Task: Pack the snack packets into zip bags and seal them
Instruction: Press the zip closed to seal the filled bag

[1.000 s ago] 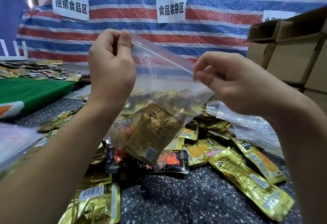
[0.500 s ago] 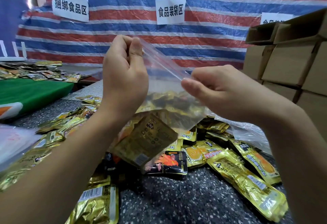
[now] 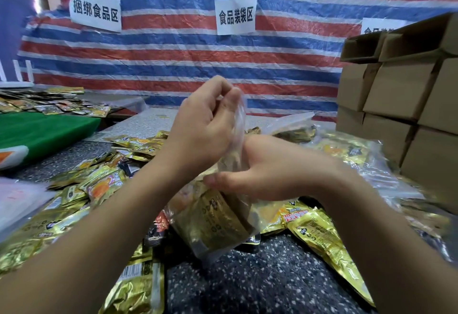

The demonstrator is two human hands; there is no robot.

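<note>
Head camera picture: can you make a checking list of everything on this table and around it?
Surface: dark speckled table.
Job's things: clear zip bag with gold packets inside, held off the table.
Clutter: loose gold snack packets scattered around; more filled bags at the back right.
Hands: left hand pinches the bag's top; right hand presses against the bag.
Cables: nothing seen.
Surroundings: striped tarp, paper signs, cardboard boxes, green mat.
</note>
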